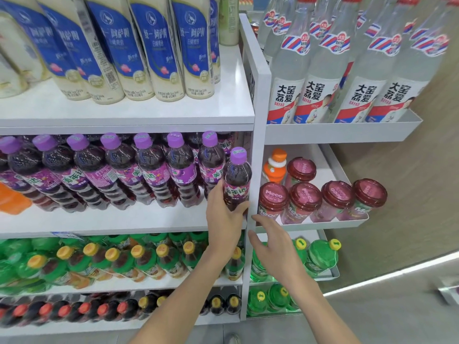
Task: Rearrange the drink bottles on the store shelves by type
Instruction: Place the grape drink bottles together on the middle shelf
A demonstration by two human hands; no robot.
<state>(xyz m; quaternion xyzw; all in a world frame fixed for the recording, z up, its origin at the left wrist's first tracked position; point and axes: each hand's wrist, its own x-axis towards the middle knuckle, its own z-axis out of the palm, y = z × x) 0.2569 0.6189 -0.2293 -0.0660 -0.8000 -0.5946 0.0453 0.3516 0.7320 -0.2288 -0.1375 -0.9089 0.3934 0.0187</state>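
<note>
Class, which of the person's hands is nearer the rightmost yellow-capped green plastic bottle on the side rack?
Right. The right hand is just left of the green bottle; the left hand is farther left and higher, gripping a purple-capped dark soda bottle.

Bright, even light is falling from above the left hand, glaring softly off the white shelf there. Wide-angle distortion is bowing the edges, and the milk tea bottles far up-left are blurring.
</note>
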